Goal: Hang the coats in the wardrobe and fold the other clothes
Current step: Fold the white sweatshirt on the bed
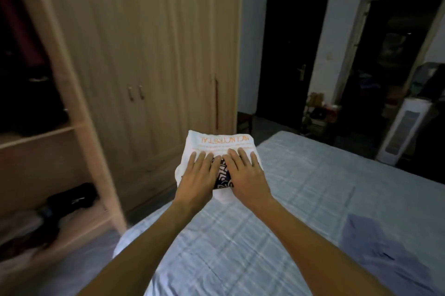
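Here, the left hand [197, 173] and right hand [243, 170] lie flat and unclenched, pressing the folded white shirt [216, 144] at the edge of the pale checked bed [301, 187] beside the wooden wardrobe [144, 55], a dark door [291, 59] beyond.

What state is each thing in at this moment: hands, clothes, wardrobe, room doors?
white garment: folded, at the corner of the bed
left hand: flat, fingers straight, pressing on the white garment
right hand: flat, pressing beside the left
purple garment: unfolded, rumpled on the bed
wardrobe left bay: open, shelves showing
wardrobe double doors: closed
dark door: closed
right doorway: open
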Tool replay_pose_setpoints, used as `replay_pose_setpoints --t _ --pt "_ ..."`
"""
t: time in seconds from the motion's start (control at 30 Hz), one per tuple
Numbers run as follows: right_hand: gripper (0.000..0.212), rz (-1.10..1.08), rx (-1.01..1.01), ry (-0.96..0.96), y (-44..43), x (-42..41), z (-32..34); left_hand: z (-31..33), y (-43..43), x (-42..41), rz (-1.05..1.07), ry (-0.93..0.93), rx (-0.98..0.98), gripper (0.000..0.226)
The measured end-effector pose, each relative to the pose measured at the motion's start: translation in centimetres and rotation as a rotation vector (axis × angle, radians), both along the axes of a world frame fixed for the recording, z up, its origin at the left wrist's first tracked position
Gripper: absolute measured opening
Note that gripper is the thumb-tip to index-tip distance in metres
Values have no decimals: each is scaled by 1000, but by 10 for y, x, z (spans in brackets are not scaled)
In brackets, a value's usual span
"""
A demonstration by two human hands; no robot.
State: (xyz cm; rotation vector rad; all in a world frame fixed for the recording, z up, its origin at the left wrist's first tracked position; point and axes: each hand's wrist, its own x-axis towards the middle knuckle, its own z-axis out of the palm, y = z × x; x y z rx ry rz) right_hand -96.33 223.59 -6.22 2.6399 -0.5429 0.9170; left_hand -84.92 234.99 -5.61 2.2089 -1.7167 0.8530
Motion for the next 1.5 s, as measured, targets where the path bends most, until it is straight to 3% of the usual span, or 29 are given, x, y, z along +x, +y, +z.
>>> replay_pose_setpoints --t 0.17,0.27,0.47,0.83,1.0,1.13,1.27,1.5 --pt "56 309 -62 -77 77 91 35 35 110 57 242 -5 31 89" --pt "54 477 -92 -100 132 146 48 47 178 87 403 -41 -13 72" --pt "57 736 -89 -123 248 252 59 53 302 154 649 -83 -31 61" --pt "59 865 -66 -28 396 453 43 30 451 336 769 2 -43 84" --pt "67 884 -49 16 419 535 44 22 474 422 777 74 -41 93" --pt "75 903 -33 56 417 607 38 18 472 490 784 82 -55 84" --pt "65 903 -64 49 406 685 34 12 460 562 844 54 -42 74" --pt "67 990 -54 66 375 818 43 26 427 678 969 36 11 79"
